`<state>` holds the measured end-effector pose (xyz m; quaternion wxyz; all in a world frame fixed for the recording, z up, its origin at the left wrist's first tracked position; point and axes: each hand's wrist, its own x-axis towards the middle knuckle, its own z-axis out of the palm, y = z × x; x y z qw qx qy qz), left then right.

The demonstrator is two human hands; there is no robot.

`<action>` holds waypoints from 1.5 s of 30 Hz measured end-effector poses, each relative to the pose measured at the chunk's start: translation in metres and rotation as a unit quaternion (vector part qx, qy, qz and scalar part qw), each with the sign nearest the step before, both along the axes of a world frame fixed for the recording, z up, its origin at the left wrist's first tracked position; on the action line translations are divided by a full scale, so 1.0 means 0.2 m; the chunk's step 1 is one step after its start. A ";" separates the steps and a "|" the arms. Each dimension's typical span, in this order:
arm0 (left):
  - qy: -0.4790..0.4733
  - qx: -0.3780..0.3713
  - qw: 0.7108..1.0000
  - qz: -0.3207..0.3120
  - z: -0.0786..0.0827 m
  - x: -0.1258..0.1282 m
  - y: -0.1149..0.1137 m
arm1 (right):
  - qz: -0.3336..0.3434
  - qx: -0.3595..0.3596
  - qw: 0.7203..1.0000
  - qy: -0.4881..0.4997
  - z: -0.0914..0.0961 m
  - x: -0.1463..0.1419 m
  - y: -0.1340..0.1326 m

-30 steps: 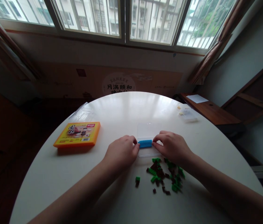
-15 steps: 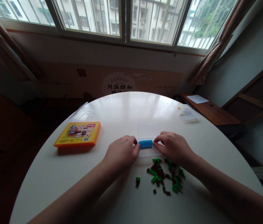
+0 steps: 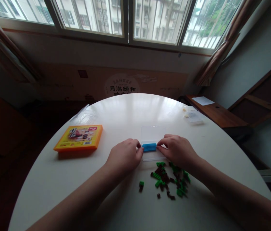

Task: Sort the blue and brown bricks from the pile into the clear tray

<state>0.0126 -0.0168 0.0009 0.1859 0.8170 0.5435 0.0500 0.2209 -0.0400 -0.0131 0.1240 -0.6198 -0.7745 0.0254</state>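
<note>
A small blue studded block piece sits over a clear plastic tray at the middle of the round white table. My left hand pinches its left end with curled fingers. My right hand pinches its right end the same way. Just in front of my right hand lies a scatter of several small green and brown bricks, and one green brick lies apart to their left.
An orange flat box with a printed label lies at the left of the table, a clear plastic bag behind it. A small clear container stands at the far right edge. A wooden bench and chair stand beyond on the right.
</note>
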 end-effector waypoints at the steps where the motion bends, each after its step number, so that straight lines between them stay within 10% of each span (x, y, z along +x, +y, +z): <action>1: 0.002 0.001 1.000 -0.001 0.00 0.00 0.00 | -0.001 0.001 1.000 0.001 0.00 0.00 0.00; 27: -0.014 -0.003 1.000 0.005 0.00 -0.02 0.02 | 0.024 0.027 0.999 0.025 -0.02 0.03 -0.01; 37: -0.067 0.033 0.997 0.038 -0.02 -0.04 0.03 | 0.047 0.173 0.972 0.153 0.05 0.13 -0.04; 45: -0.180 0.076 0.974 -0.112 -0.07 -0.08 0.05 | 0.084 0.173 0.951 0.240 -0.04 0.19 0.03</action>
